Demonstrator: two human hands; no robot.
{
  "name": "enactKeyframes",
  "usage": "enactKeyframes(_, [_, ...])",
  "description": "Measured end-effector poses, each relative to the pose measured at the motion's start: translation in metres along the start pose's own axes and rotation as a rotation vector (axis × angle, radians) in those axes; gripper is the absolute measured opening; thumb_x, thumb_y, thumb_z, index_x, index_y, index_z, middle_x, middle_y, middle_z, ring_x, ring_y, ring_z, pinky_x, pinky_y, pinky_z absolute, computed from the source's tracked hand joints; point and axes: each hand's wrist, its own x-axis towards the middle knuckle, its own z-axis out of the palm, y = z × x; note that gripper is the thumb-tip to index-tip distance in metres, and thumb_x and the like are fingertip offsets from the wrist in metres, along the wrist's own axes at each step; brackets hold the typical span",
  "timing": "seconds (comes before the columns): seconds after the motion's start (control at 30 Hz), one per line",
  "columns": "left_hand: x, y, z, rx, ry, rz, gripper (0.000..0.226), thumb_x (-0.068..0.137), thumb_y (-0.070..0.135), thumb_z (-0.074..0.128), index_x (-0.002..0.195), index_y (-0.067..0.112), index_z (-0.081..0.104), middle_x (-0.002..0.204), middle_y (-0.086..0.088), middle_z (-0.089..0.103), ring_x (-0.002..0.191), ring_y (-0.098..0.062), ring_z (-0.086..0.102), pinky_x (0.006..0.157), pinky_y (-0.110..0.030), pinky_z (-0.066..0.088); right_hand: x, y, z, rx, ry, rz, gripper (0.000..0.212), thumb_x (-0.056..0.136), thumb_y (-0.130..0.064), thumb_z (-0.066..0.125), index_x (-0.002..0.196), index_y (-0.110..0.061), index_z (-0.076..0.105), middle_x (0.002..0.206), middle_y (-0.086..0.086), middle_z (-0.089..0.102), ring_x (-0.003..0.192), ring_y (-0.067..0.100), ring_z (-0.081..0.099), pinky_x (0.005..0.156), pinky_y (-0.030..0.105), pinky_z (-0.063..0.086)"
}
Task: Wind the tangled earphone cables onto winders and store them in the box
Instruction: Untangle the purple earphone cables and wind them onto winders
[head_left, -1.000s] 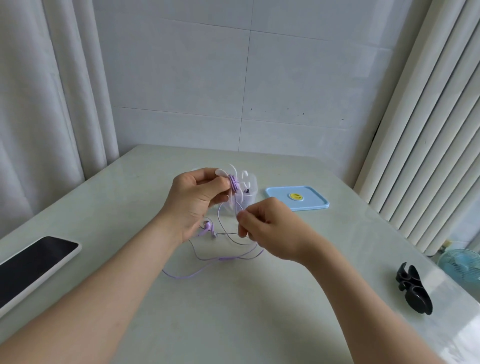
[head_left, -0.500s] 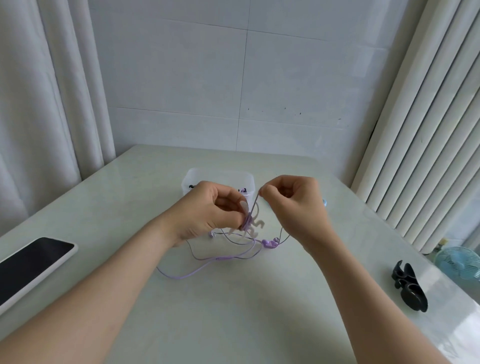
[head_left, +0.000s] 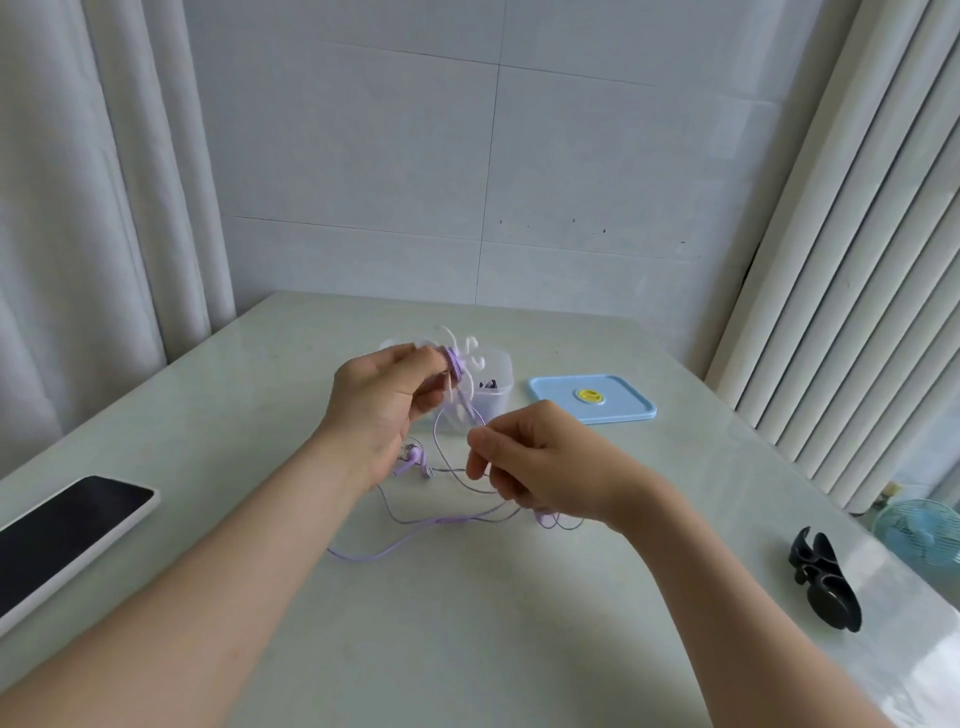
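Purple earphone cable (head_left: 358, 558) runs from the clear winder (head_left: 458, 365), gripped by the left hand (head_left: 384, 405), down to the right hand (head_left: 535, 462), which pinches it just below; slack trails on the bench (head_left: 467, 649).

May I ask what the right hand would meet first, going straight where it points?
Probably the white winder held in the left hand; the right hand, pinching the cable, points up-left toward it, depth unclear.
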Motion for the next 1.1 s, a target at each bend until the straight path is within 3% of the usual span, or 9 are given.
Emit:
enactKeyframes(0.17, [-0.003,-0.005,-0.002,0.295,0.064,0.071,0.009,0.086,0.01,0.074,0.08,0.008,0.081,0.067,-0.002,0.068,0.061,-0.013,0.057,0.067,-0.024,0.053,-0.006,-0.01,0.002,0.069,-0.084,0.001,0.032,0.105,-0.02,0.052,0.087,-0.006,0.075,0.058,0.011,0.063,0.045,0.023,0.06,0.048,0.027,0.047])
enactKeyframes(0.3, [-0.003,-0.006,-0.005,0.451,-0.054,0.002,0.008,0.081,0.014,0.074,0.081,0.012,0.082,0.073,-0.003,0.072,0.068,-0.019,0.048,0.069,-0.037,0.04,-0.004,-0.01,-0.005,0.224,0.235,-0.1,0.029,0.097,-0.008,0.06,0.074,-0.002,0.075,0.061,0.022,0.068,0.054,0.028,0.067,0.056,0.031,0.053])
enactKeyframes(0.4, [-0.006,-0.002,-0.006,0.447,-0.168,0.009,0.011,0.087,0.007,0.07,0.082,0.011,0.079,0.078,-0.007,0.074,0.066,-0.018,0.05,0.068,-0.032,0.042,-0.002,-0.006,-0.014,0.394,0.412,-0.153,0.033,0.096,-0.007,0.062,0.063,-0.006,0.071,0.058,0.016,0.062,0.057,0.028,0.063,0.061,0.033,0.051])
enactKeyframes(0.53, [-0.011,0.004,-0.004,0.428,-0.398,-0.027,0.017,0.083,-0.003,0.069,0.085,0.011,0.077,0.077,-0.008,0.072,0.061,-0.014,0.052,0.062,-0.023,0.041,0.0,-0.004,-0.019,0.656,0.43,-0.124,0.035,0.098,-0.011,0.06,0.063,-0.008,0.06,0.07,0.015,0.042,0.044,0.02,0.034,0.047,0.027,0.032])
enactKeyframes(0.63, [-0.015,0.003,-0.003,0.404,-0.582,-0.077,0.018,0.081,-0.005,0.069,0.088,0.01,0.077,0.08,-0.009,0.07,0.067,-0.015,0.053,0.067,-0.027,0.041,0.0,-0.001,-0.022,0.616,0.45,-0.054,0.041,0.098,-0.017,0.062,0.059,-0.013,0.052,0.069,0.01,0.038,0.045,0.017,0.022,0.047,0.023,0.021])
enactKeyframes(0.73, [-0.019,0.003,0.001,0.355,-0.686,-0.117,0.02,0.078,-0.003,0.066,0.097,0.003,0.072,0.079,-0.009,0.063,0.063,-0.015,0.052,0.061,-0.022,0.043,0.001,0.003,-0.023,0.492,0.454,0.037,0.042,0.096,-0.027,0.067,0.058,-0.02,0.052,0.057,0.001,0.034,0.042,0.017,0.025,0.048,0.024,0.029])
enactKeyframes(0.9, [-0.016,0.004,0.003,0.149,-0.648,-0.068,0.026,0.075,0.003,0.07,0.1,-0.002,0.066,0.078,-0.007,0.059,0.064,-0.015,0.053,0.06,-0.021,0.047,0.002,0.008,-0.021,0.381,0.476,0.148,0.037,0.096,-0.046,0.072,0.071,-0.019,0.064,0.051,-0.004,0.033,0.043,0.016,0.027,0.042,0.026,0.039])
enactKeyframes(0.97, [-0.012,0.004,0.001,0.107,-0.601,-0.062,0.028,0.068,0.014,0.077,0.092,0.004,0.068,0.078,-0.005,0.063,0.063,-0.015,0.057,0.059,-0.022,0.048,0.004,0.01,-0.021,0.416,0.519,0.153,0.041,0.097,-0.05,0.07,0.081,-0.012,0.064,0.049,-0.003,0.033,0.043,0.017,0.028,0.043,0.026,0.038])
enactKeyframes(1.1, [-0.008,0.001,-0.004,0.089,-0.592,-0.102,0.02,0.067,0.02,0.079,0.084,0.013,0.072,0.083,-0.008,0.063,0.067,-0.017,0.057,0.061,-0.022,0.05,0.008,0.012,-0.017,0.46,0.563,0.064,0.036,0.101,-0.047,0.065,0.079,-0.018,0.063,0.057,-0.001,0.033,0.045,0.017,0.029,0.047,0.027,0.032])
